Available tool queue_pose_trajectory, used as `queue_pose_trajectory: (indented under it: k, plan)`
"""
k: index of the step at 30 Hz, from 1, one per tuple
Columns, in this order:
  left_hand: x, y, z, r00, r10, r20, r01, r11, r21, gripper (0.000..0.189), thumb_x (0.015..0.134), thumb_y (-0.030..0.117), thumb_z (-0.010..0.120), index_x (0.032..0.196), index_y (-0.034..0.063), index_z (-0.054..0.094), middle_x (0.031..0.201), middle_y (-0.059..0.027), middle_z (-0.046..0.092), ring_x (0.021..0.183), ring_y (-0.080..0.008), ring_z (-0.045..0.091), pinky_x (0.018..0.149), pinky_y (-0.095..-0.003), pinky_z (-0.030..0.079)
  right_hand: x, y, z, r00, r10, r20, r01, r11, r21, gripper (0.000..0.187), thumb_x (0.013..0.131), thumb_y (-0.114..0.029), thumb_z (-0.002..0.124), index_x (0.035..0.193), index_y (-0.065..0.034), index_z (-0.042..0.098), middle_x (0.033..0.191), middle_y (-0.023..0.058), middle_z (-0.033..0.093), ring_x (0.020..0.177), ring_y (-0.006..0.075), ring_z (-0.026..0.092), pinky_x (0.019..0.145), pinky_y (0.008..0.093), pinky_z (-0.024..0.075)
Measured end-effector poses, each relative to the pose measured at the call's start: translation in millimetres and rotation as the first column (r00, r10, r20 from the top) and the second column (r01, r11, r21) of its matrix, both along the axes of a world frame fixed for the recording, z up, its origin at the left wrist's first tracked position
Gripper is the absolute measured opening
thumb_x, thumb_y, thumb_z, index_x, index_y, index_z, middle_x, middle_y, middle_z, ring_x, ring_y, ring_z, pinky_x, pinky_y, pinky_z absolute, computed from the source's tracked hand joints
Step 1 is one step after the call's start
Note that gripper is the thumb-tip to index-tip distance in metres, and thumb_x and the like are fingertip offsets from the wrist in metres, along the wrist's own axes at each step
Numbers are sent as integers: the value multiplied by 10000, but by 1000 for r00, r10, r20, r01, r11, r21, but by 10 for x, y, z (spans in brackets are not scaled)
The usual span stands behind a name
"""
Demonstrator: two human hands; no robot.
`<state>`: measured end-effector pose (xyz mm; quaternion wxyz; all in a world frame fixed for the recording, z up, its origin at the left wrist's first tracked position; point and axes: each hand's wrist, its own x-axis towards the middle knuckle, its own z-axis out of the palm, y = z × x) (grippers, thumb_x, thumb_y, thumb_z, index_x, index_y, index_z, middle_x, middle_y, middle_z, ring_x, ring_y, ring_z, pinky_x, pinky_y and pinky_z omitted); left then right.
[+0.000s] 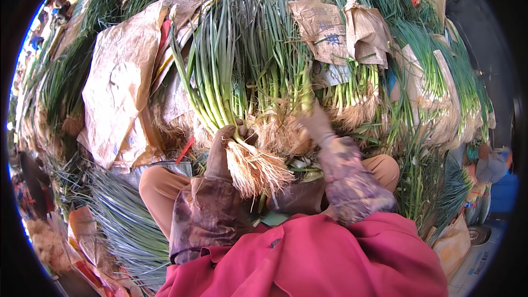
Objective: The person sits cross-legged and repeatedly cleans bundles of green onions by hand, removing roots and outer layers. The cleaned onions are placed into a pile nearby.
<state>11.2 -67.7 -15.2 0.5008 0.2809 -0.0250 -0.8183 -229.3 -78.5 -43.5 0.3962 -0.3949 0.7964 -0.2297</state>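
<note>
My left hand [222, 146], in a brown glove, is closed around a small bunch of allium stalks [220, 111]. Their green leaves fan upward, and the pale stringy roots [255, 169] hang below the fist between my knees. To the right, my right hand [314, 123] is blurred by motion at the stems and roots of a larger row of the same plants [272, 66]. A blurred pale-green stem [305, 90] rises just above it; whether the fingers hold it cannot be seen. Matted tan roots [280, 132] lie between the two hands.
A large woven sack [123, 78] covers plants at left. More sacking [324, 29] lies over bunches at right. Several rooted bunches [431, 86] stand farther right, and long leaves [123, 218] spread beside my left knee. A vehicle [474, 260] shows at lower right.
</note>
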Motion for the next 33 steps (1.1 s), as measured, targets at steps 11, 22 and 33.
queue_pose_trajectory:
  k: [11,22,33]
  plan:
    - [-63,86,-201,986,-168,-2,168,986,-3,425,932,275,598,1266,22,525,872,-42,643,802,-245,644,696,-380,552,-1331,-144,-450,577,485,-657,-585,807,81,385,902,-261,595,1214,-37,566,1124,173,615,1002,261,623,880,359,522]
    - [-66,177,-92,993,-110,45,107,993,56,259,917,217,595,1080,19,560,890,-79,615,832,-252,621,795,-389,534,-1623,269,30,810,-189,-555,112,979,-169,338,946,-302,529,1191,-72,560,1009,103,635,841,220,641,679,365,525]
    - [-111,232,-345,944,-263,198,238,961,141,383,885,241,615,1165,-17,569,1126,-187,648,901,-301,662,755,-419,576,-91,-65,-7,981,126,146,-149,977,156,523,935,-410,577,1245,10,543,1183,199,616,1141,272,564,1022,372,415]
